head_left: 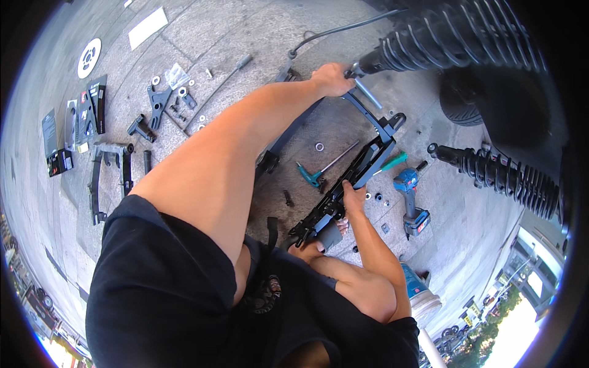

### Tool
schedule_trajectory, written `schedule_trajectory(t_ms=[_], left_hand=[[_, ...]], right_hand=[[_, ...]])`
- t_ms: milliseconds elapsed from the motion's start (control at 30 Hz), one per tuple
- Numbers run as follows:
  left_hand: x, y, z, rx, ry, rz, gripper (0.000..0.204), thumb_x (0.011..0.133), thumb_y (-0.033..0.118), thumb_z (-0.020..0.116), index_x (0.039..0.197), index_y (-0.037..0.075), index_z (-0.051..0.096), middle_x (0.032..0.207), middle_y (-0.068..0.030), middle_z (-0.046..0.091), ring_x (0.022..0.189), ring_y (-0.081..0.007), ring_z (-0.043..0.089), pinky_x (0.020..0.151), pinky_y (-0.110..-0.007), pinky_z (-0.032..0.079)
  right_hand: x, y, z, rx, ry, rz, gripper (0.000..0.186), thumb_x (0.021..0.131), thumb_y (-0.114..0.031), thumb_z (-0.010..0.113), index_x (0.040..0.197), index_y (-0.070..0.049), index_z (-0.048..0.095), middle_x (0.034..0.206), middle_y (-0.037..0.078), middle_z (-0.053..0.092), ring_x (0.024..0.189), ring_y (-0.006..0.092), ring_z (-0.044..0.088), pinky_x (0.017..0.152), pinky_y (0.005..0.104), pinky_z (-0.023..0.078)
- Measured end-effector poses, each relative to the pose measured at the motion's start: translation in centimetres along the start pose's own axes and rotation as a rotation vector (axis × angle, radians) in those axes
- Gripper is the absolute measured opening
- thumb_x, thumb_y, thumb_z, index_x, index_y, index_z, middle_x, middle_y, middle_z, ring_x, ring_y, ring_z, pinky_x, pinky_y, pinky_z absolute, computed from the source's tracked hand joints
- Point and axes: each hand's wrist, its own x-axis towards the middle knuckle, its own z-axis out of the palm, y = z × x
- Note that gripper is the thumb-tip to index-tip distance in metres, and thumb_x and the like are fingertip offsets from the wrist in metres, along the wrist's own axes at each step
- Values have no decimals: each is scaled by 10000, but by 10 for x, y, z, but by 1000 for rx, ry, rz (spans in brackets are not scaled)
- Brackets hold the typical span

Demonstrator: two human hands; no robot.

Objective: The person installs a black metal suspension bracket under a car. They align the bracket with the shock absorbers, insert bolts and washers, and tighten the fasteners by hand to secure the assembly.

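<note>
A black metal frame (368, 156) lies between my arms, its near end beside my foot in a grey slipper (330, 235). Stretched out to the far side, my left hand (333, 80) is closed round the frame's far bar, right beside the lower eye of a black coil-spring shock absorber (423, 46). A silver rod (368, 93) sticks out next to those fingers. Closer in, my right hand (353, 199) grips the frame's right side rail, thumb on top, its other fingers partly hidden. A teal T-handle wrench (311, 176) rests on the paving inside the frame.
A blue cordless impact driver (410, 199) and a green-handled tool (392, 161) lie right of the frame. Another shock absorber (503, 175) hangs near a tyre (460, 101). Leftward are a black bracket (158, 104), loose hardware, another frame (110, 178) and boxes (60, 162). A bucket (423, 297) stands behind.
</note>
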Motion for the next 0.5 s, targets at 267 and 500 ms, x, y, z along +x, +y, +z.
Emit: schedule_trajectory(t_ms=[267, 500], left_hand=[[2, -5, 4, 12, 49, 79, 560, 831, 436, 617, 1236, 52, 575, 1147, -209, 642, 1120, -367, 590, 958, -428, 468], [5, -7, 5, -42, 29, 46, 622, 835, 404, 610, 1372, 121, 473, 1261, -165, 600, 1218, -332, 536, 1026, -475, 395]], right_hand=[[1, 6, 1, -32, 32, 1, 464, 815, -174, 687, 1195, 49, 544, 1068, 181, 654, 966, 281, 632, 889, 361, 469], [1, 7, 3, -17, 90, -45, 495, 805, -196, 700, 1213, 36, 545, 1078, 180, 657, 974, 287, 631, 899, 360, 466]])
